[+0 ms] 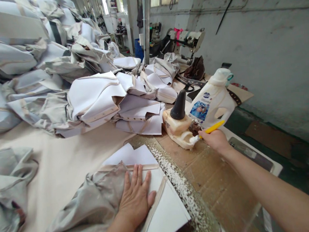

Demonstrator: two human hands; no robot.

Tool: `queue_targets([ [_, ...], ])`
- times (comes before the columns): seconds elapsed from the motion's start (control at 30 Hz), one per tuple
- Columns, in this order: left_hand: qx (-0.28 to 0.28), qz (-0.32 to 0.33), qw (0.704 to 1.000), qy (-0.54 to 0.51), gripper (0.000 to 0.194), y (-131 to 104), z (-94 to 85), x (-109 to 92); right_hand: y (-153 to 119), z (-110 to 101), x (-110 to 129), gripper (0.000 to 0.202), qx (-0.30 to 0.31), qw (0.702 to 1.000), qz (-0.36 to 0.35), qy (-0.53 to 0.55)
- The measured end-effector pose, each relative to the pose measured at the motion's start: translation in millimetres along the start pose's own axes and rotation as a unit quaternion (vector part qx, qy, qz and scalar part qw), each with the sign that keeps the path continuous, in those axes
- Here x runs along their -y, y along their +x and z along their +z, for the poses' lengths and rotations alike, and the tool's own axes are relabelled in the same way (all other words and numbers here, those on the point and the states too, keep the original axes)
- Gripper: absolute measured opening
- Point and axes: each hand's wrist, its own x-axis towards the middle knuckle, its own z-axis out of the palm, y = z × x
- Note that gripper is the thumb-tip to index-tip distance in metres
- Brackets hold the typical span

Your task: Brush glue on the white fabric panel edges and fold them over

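My left hand (pixel 136 195) lies flat with its fingers spread on a white panel (pixel 162 205) joined to grey lining fabric (pixel 89 208). Tan strips run along the panel's seams. In my right hand (pixel 215 141) is a brush with a yellow handle (pixel 214 126). Its white-coated tip is at the open spout of a cream-coloured glue pot (pixel 178 126), which has a black cone (pixel 179 106) on top. Whether the bristles touch the pot's inside I cannot tell.
A large white jug (pixel 212 98) stands behind the glue pot. Cardboard (pixel 200 177) covers the table's right side, beside a strip crusted with white bits (pixel 172 172). Piled white-and-grey pieces (pixel 96 97) fill the left and back. A sewing machine (pixel 191 38) stands farther off.
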Motion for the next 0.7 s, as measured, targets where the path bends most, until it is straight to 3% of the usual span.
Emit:
queue_targets([
  [0.1,-0.006,0.003,1.000,0.001,0.053,0,2.7,0,-6,-8,0,0.027,-0.011,1.000,0.004,-0.006],
  [0.2,-0.011,0.003,1.000,-0.006,0.054,-1,3.8,1,-11,-9,-2,0.026,-0.017,0.999,-0.042,0.013],
  [0.37,-0.002,-0.006,1.000,-0.018,0.057,-2,0.6,-1,-35,-3,-21,0.028,0.101,0.966,-0.206,0.117],
  [0.5,0.029,0.002,0.999,-0.028,0.060,-4,-4.0,-3,-52,-8,-38,0.031,0.146,0.973,-0.129,0.126],
  [0.7,0.036,0.004,0.999,-0.028,0.060,-4,-13.7,-5,-41,-1,-40,0.031,0.088,0.969,-0.017,0.231],
])
